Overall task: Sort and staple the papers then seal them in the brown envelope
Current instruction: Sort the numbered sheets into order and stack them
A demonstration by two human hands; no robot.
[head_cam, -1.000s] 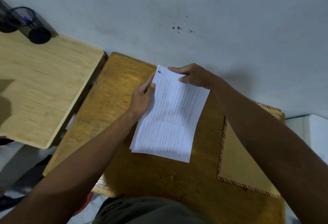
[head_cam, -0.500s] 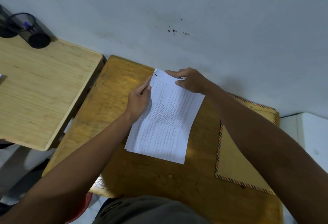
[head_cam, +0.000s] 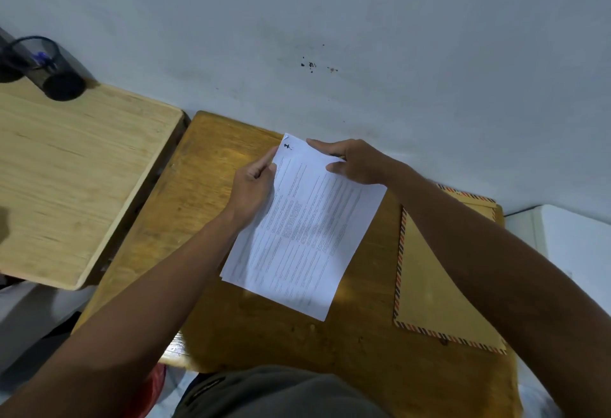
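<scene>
A: What carries everything here?

B: The darker wooden desk [head_cam: 238, 328], pushed against the wall. The brown envelope [head_cam: 426, 288] lies flat on it towards the person's right, partly under the right forearm and well apart from the sheets.

A: And the papers [head_cam: 304, 235]?

B: A thin stack near the desk's middle, its long axis running from the near edge up to the wall and tilted to the right at the top. Both hands meet it at the far end.

A: How do the hands stand?

B: The left hand [head_cam: 253, 186] pinches the stack's left edge near the top corner, fingers curled round it. The right hand [head_cam: 355, 161] holds the top edge, thumb on the upper sheet.

A: Which is nearer the envelope?

B: The right arm, which already crosses it. No stapler shows, so stapling seems yet to come.
</scene>
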